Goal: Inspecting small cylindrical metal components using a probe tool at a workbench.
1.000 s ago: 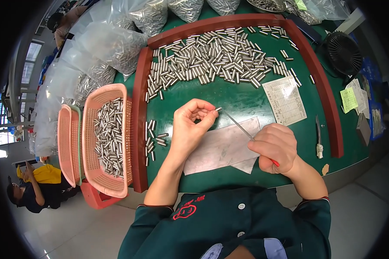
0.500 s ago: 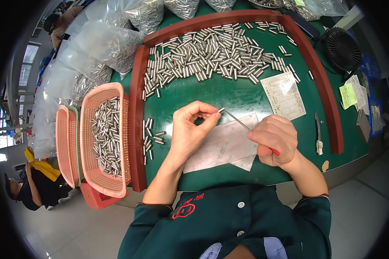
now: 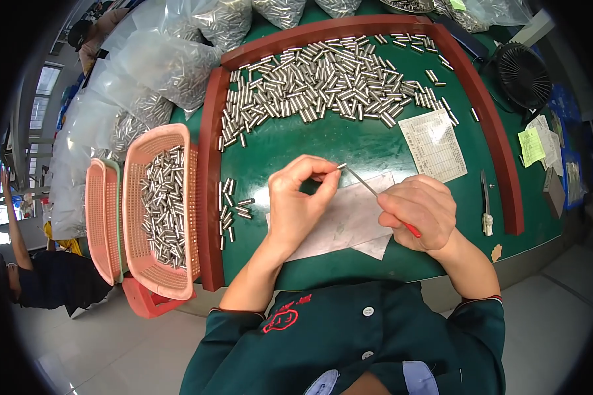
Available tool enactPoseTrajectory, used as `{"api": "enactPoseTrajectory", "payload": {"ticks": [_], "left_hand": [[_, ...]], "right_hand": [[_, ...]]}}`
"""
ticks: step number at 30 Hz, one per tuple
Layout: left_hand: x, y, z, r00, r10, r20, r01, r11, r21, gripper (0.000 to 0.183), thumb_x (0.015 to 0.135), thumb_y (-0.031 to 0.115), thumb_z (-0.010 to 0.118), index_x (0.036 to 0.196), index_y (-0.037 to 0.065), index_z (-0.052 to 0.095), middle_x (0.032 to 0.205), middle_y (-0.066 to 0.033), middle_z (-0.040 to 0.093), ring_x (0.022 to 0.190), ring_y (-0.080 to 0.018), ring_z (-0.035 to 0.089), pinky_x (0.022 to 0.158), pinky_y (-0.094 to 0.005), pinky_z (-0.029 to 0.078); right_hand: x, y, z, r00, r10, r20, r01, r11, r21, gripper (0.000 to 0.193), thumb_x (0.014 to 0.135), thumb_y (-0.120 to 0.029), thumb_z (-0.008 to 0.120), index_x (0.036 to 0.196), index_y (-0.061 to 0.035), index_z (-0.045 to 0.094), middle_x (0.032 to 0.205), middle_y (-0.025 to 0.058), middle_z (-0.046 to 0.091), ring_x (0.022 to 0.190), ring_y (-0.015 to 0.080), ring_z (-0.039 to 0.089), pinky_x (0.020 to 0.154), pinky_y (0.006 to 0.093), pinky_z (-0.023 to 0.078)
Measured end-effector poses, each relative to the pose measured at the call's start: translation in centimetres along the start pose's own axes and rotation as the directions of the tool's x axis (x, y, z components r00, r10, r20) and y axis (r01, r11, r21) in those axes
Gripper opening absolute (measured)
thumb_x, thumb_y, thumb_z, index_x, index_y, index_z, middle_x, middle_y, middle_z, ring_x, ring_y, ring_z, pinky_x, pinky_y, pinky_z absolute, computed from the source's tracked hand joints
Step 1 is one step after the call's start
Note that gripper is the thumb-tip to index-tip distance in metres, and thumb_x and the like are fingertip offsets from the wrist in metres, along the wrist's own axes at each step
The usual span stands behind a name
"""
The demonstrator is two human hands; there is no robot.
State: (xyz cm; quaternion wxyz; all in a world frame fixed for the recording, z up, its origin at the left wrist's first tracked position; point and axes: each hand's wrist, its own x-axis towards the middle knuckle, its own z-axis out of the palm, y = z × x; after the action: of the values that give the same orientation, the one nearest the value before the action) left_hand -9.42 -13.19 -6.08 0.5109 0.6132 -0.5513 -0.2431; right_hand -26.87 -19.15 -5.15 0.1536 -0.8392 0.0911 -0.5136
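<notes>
Between thumb and forefinger, my left hand [image 3: 303, 197] pinches a small metal pin [image 3: 341, 166]. My right hand [image 3: 418, 214] is closed round a slim tool with a thin metal shaft [image 3: 362, 180] and a red end [image 3: 412, 230]; its exact kind is unclear. The shaft's tip meets or nearly meets the pin; I cannot tell which. Both hands are above a smudged white sheet [image 3: 339, 220] on the green table [image 3: 296, 148]. A large heap of metal pins [image 3: 323, 82] lies beyond them, and a small group of pins [image 3: 229, 214] is left of my left hand.
A dark red frame [image 3: 211, 178] edges the work area. To its left stand pink baskets [image 3: 130, 257], one holding pins, and plastic bags of pins [image 3: 178, 72]. On the right are a printed form [image 3: 433, 145], tweezers [image 3: 485, 197] and a black fan [image 3: 520, 76].
My left hand has shifted slightly right with the pin, its fingers more curled. The tool in my right hand has tilted a little. At far left, another person has raised an arm.
</notes>
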Motion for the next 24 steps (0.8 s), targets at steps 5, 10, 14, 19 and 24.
{"api": "enactPoseTrajectory", "payload": {"ticks": [5, 10, 14, 19, 24], "left_hand": [[-0.1, 0.4, 0.5, 0.997, 0.067, -0.028, -0.066, 0.997, 0.035, 0.007, 0.069, -0.004, 0.064, 0.074, -0.002, 0.061, 0.072, -0.0082, 0.062, 0.06, -0.0134, 0.059, 0.057, -0.0226, 0.047], [-0.1, -0.2, 0.5, 0.974, 0.198, -0.111, -0.169, 0.959, 0.226, 0.007, 0.069, -0.004, 0.064, 0.074, -0.001, 0.061, 0.067, -0.0076, 0.061, 0.056, -0.0123, 0.058, 0.052, -0.0225, 0.046], [0.3, -1.1, -0.4, 0.992, -0.002, -0.128, 0.017, 0.994, 0.111, 0.006, 0.07, -0.003, 0.063, 0.075, -0.003, 0.061, 0.067, -0.0069, 0.062, 0.057, -0.0097, 0.057, 0.054, -0.0211, 0.046], [0.2, -1.2, -0.2, 0.974, -0.226, -0.008, 0.22, 0.957, -0.191, 0.004, 0.073, -0.001, 0.063, 0.076, -0.003, 0.061, 0.071, -0.0038, 0.062, 0.064, -0.0062, 0.056, 0.063, -0.0191, 0.047], [0.2, -1.1, -0.1, 0.969, -0.245, 0.016, 0.243, 0.948, -0.205, 0.005, 0.073, -0.001, 0.063, 0.077, -0.002, 0.061, 0.072, -0.0039, 0.062, 0.064, -0.0061, 0.056, 0.063, -0.0192, 0.047]], "right_hand": [[-0.2, -0.1, -0.3, 0.999, -0.001, -0.047, -0.001, 0.999, -0.04, 0.027, 0.068, -0.019, 0.072, 0.082, -0.0017, 0.057, 0.063, 0.0034, 0.056, 0.052, 0.0164, 0.055, 0.045, 0.0246, 0.041], [0.0, -1.0, -1.0, 0.998, -0.069, -0.003, 0.069, 0.998, -0.008, 0.033, 0.067, -0.023, 0.074, 0.083, -0.0006, 0.056, 0.066, 0.0048, 0.056, 0.054, 0.0168, 0.056, 0.046, 0.0261, 0.044], [0.4, -1.5, -1.5, 0.994, -0.105, 0.027, 0.104, 0.994, 0.034, 0.03, 0.074, -0.025, 0.068, 0.083, 0.0008, 0.055, 0.069, 0.0075, 0.058, 0.056, 0.0193, 0.057, 0.048, 0.0273, 0.047], [0.2, -0.2, -0.6, 0.997, -0.068, -0.039, 0.067, 0.998, -0.006, 0.023, 0.081, -0.022, 0.06, 0.083, 0.0004, 0.054, 0.068, 0.0091, 0.057, 0.056, 0.0211, 0.058, 0.046, 0.0268, 0.045], [0.1, -0.2, -0.5, 0.999, -0.034, -0.009, 0.034, 0.999, -0.028, 0.021, 0.084, -0.021, 0.056, 0.088, -0.001, 0.052, 0.071, 0.0094, 0.058, 0.059, 0.0216, 0.059, 0.047, 0.027, 0.045]]}}
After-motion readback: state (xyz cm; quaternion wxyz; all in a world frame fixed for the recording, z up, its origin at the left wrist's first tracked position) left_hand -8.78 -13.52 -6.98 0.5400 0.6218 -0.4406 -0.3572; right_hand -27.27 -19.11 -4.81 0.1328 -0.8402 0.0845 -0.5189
